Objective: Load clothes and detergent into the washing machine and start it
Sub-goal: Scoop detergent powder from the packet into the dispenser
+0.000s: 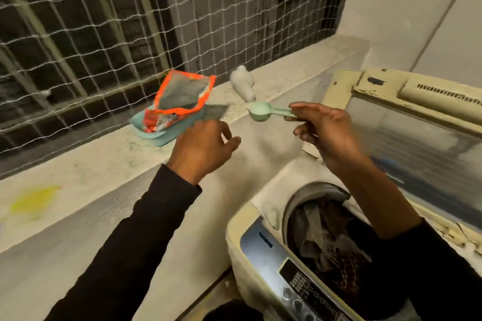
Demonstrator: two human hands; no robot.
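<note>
An open orange and teal detergent pouch [177, 104] lies on the concrete ledge [109, 156], its mouth gaping upward. My right hand [323, 130] pinches the handle of a pale green scoop [260, 111], bowl pointing left, held level between the pouch and the machine. My left hand [203, 148] hovers just right of the pouch, fingers loosely curled and holding nothing. The top-loading washing machine [250, 229] stands at lower right with its lid [417, 128] raised. Dark and grey clothes [331, 242] fill the drum.
A small white object [242, 82] lies on the ledge behind the scoop. White netting over metal bars [104, 34] closes the window behind the ledge. The machine's control panel [300, 281] with buttons faces me at the bottom. A yellow stain [34, 202] marks the ledge at left.
</note>
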